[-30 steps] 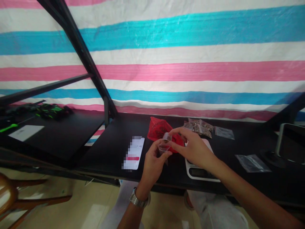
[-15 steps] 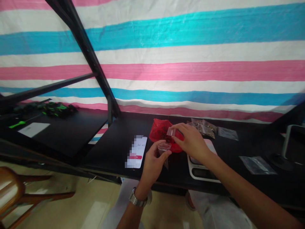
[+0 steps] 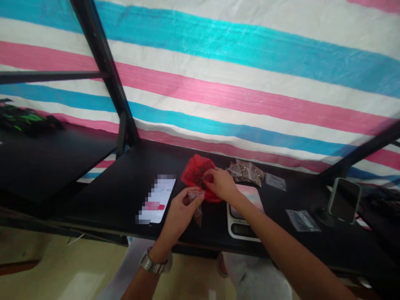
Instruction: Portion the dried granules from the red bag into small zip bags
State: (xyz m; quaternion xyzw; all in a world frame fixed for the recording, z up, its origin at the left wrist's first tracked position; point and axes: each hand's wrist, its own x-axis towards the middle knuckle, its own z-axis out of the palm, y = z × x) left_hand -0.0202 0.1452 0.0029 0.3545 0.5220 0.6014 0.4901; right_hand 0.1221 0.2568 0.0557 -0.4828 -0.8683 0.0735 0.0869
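My left hand [image 3: 181, 208] pinches a small clear zip bag [image 3: 197, 213] near its top edge. Dark brown bits fill the lower part of this bag, which hangs just in front of a red plastic bag [image 3: 190, 168]. The red bag lies open, with dark brown loose pieces [image 3: 197, 178] inside. Over its right side, my right hand [image 3: 222, 185] reaches in with thumb and fingers drawn together at the pieces. What those fingertips hold is too small and partly hidden to make out.
A white digital scale [image 3: 233, 228] sits under my right forearm. Behind it lie several filled clear bags [image 3: 246, 171]. Flat clear bags [image 3: 275, 181] are further right, near a phone on a stand [image 3: 344, 200]. Another phone [image 3: 158, 202] lies left of my left hand.
My right hand has gone from above the small bag's mouth, where it held a clear piece of plastic, down into the red bag. Brown bits now show in the small bag. The view has tilted.
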